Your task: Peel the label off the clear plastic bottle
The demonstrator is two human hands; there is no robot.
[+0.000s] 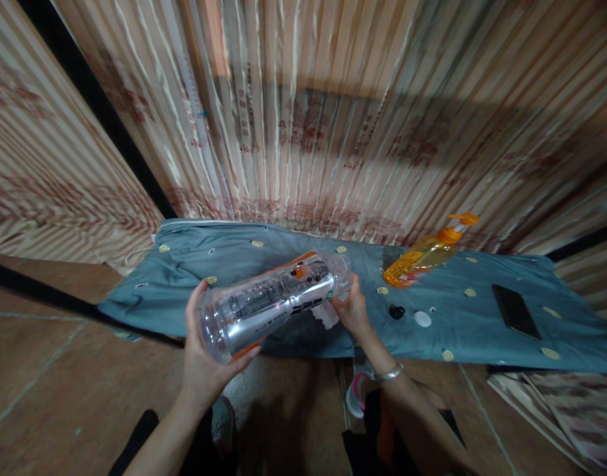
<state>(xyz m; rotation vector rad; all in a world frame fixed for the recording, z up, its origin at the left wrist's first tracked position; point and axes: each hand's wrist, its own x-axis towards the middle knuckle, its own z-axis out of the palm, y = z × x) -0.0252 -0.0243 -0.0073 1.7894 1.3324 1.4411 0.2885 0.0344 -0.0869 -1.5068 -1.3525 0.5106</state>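
Observation:
A large clear plastic bottle (pixel 278 301) with a silver and orange label lies tilted in the air between my two hands. My left hand (pixel 204 363) is wrapped around its wide base at the left. At the other end, my right hand (pixel 352 309), with a silver bangle on the wrist, grips the neck area. White crumpled tissue (pixel 326 315) shows just under the bottle beside my right fingers; whether the hand holds it I cannot tell. The bottle's mouth is partly hidden by my right hand.
A teal cloth-covered bench (pixel 303 344) spans the front. On it stand an orange pump bottle (pixel 422 259), a small black item (pixel 397 311), a white round cap (pixel 422 319) and a dark phone (pixel 516 311). Striped curtains (pixel 303 132) hang behind; a pink-rimmed cup (pixel 356 395) is below.

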